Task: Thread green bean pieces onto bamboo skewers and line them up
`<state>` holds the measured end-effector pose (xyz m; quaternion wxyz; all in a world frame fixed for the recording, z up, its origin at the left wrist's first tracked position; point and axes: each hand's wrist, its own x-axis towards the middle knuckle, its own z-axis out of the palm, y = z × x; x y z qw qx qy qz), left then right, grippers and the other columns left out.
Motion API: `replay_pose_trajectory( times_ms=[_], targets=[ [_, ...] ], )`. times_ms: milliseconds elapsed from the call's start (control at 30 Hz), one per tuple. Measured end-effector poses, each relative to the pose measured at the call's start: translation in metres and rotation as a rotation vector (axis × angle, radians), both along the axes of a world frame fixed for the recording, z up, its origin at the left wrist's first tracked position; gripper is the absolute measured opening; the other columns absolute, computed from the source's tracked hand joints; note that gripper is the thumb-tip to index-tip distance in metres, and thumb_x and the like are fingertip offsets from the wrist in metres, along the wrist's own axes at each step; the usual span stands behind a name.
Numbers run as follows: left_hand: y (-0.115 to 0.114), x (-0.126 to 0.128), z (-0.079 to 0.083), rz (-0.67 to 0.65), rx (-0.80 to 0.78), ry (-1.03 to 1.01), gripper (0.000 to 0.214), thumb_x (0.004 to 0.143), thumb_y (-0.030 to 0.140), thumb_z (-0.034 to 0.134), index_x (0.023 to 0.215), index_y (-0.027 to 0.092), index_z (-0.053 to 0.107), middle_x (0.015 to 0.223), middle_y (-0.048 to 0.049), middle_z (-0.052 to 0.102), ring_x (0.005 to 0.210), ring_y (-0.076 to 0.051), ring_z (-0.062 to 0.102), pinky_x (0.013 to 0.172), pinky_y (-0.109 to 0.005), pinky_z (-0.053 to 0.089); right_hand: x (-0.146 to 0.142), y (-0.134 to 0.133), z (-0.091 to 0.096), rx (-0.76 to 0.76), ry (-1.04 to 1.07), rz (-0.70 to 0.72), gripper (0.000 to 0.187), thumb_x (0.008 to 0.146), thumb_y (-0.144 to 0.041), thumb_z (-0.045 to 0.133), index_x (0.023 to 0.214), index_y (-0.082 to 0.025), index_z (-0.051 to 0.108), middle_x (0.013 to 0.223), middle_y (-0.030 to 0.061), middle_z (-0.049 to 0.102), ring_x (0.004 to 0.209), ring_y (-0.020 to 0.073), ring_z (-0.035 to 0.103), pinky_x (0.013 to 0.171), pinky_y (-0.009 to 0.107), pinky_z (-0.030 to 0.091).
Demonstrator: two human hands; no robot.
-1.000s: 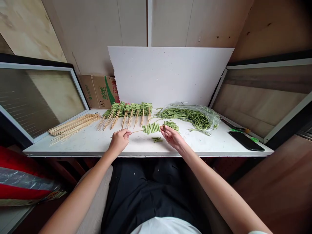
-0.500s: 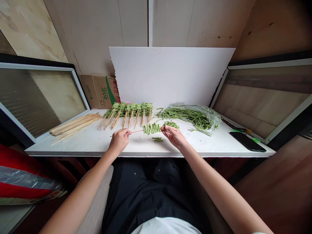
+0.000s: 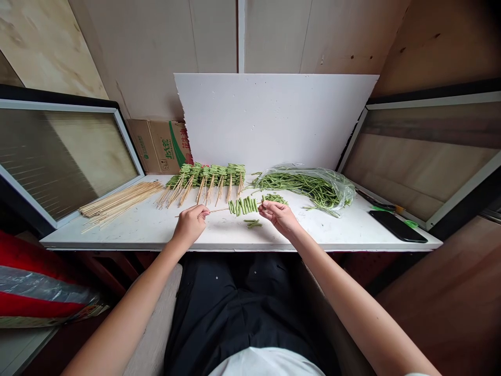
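My left hand point(image 3: 190, 224) is closed around a thin wooden skewer point(image 3: 218, 210), held level just above the white table. Several short green bean pieces point(image 3: 243, 207) sit side by side on it, crosswise to the stick. At the skewer's right end my right hand point(image 3: 281, 216) pinches a green bean piece point(image 3: 263, 199); whether the tip has gone through it is hidden by the fingers. A few cut bean pieces point(image 3: 252, 223) lie on the table below. Behind my right hand is a small pile of cut beans point(image 3: 276, 198).
Filled bean skewers point(image 3: 223, 173) are stacked at the back, sticks toward me. Bare skewers point(image 3: 121, 202) lie at left. Long beans point(image 3: 301, 186) spill from a clear plastic bag point(image 3: 346, 188). A black phone point(image 3: 397, 226) rests at right, a white board point(image 3: 274, 120) behind.
Both hands stay almost in place with the skewer between them. The bean piece at my right fingertips has shifted slightly left, and the view has tilted a little.
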<state>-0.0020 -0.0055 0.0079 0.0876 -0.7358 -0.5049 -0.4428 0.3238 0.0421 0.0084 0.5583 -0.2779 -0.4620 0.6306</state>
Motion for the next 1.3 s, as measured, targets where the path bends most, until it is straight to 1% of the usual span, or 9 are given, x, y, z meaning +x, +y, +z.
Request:
replay_pose_trajectory(
  times_ms=[200, 367, 533, 633, 733, 867, 1033, 1167, 1300],
  targets=[
    [0.002, -0.003, 0.000, 0.003, -0.018, -0.014, 0.023, 0.087, 0.011, 0.053, 0.079, 0.022, 0.072, 0.076, -0.0034, 0.077, 0.073, -0.021, 0.072, 0.069, -0.029, 0.051, -0.004, -0.007, 0.004, 0.039, -0.012, -0.014, 0.032, 0.070, -0.045, 0.098, 0.085, -0.021, 0.084, 0.088, 0.0049, 0.079, 0.090, 0.0194, 0.074, 0.098, 0.039, 0.062],
    [-0.002, 0.005, 0.005, 0.019, -0.035, -0.064, 0.024, 0.088, 0.012, 0.053, 0.080, 0.022, 0.074, 0.075, -0.0030, 0.077, 0.071, -0.020, 0.071, 0.069, -0.028, 0.052, -0.010, -0.011, 0.012, 0.079, 0.033, -0.155, 0.035, 0.067, -0.049, 0.098, 0.085, -0.023, 0.083, 0.090, 0.0055, 0.078, 0.097, 0.0234, 0.073, 0.095, 0.041, 0.063],
    [-0.007, 0.014, 0.009, 0.025, -0.030, -0.084, 0.026, 0.086, 0.008, 0.053, 0.081, 0.021, 0.074, 0.078, -0.0034, 0.079, 0.075, -0.021, 0.074, 0.070, -0.028, 0.054, -0.010, -0.009, 0.013, 0.084, 0.034, -0.249, 0.033, 0.068, -0.049, 0.097, 0.080, -0.022, 0.081, 0.094, 0.0064, 0.078, 0.100, 0.0242, 0.072, 0.082, 0.036, 0.062],
    [-0.008, 0.016, 0.008, 0.025, -0.015, -0.088, 0.028, 0.084, 0.006, 0.051, 0.081, 0.021, 0.074, 0.080, -0.0036, 0.080, 0.078, -0.021, 0.075, 0.073, -0.027, 0.056, -0.012, -0.008, 0.010, 0.086, 0.039, -0.298, 0.032, 0.068, -0.048, 0.096, 0.080, -0.022, 0.081, 0.095, 0.0062, 0.078, 0.099, 0.0234, 0.072, 0.075, 0.032, 0.060],
    [-0.008, 0.018, 0.005, 0.028, 0.014, -0.090, 0.028, 0.083, 0.004, 0.051, 0.080, 0.021, 0.073, 0.082, -0.0044, 0.080, 0.081, -0.021, 0.077, 0.074, -0.027, 0.057, -0.016, -0.008, 0.006, 0.086, 0.049, -0.330, 0.033, 0.067, -0.049, 0.096, 0.082, -0.023, 0.081, 0.094, 0.0058, 0.078, 0.099, 0.0235, 0.072, 0.072, 0.031, 0.058],
    [-0.008, 0.019, 0.002, 0.031, 0.011, -0.085, 0.028, 0.082, 0.003, 0.051, 0.080, 0.022, 0.073, 0.082, -0.0041, 0.080, 0.082, -0.022, 0.078, 0.073, -0.027, 0.057, -0.021, -0.009, 0.004, 0.083, 0.048, -0.343, 0.037, 0.066, -0.053, 0.096, 0.083, -0.024, 0.081, 0.095, 0.0063, 0.079, 0.106, 0.0260, 0.072, 0.079, 0.034, 0.059],
    [-0.008, 0.018, 0.002, 0.032, 0.015, -0.082, 0.028, 0.082, 0.004, 0.052, 0.079, 0.022, 0.073, 0.082, -0.0043, 0.081, 0.082, -0.022, 0.078, 0.073, -0.027, 0.058, -0.023, -0.011, 0.002, 0.052, 0.109, -0.260, 0.037, 0.066, -0.052, 0.097, 0.083, -0.025, 0.079, 0.104, 0.0074, 0.081, 0.117, 0.0276, 0.071, 0.091, 0.038, 0.063],
    [-0.008, 0.017, 0.002, 0.041, 0.001, -0.084, 0.029, 0.081, 0.003, 0.051, 0.079, 0.022, 0.072, 0.082, -0.0037, 0.080, 0.082, -0.022, 0.078, 0.073, -0.027, 0.058, -0.026, -0.011, -0.003, 0.024, 0.123, -0.260, 0.038, 0.067, -0.052, 0.098, 0.084, -0.024, 0.078, 0.095, 0.0060, 0.081, 0.107, 0.0253, 0.075, 0.101, 0.043, 0.063],
    [-0.008, 0.017, 0.003, 0.035, 0.007, -0.082, 0.029, 0.081, 0.003, 0.050, 0.079, 0.022, 0.072, 0.081, -0.0036, 0.080, 0.079, -0.021, 0.077, 0.072, -0.027, 0.057, -0.027, -0.011, -0.005, 0.002, 0.130, -0.274, 0.041, 0.064, -0.052, 0.100, 0.085, -0.023, 0.079, 0.092, 0.0052, 0.081, 0.103, 0.0231, 0.076, 0.106, 0.043, 0.061]
  ],
)
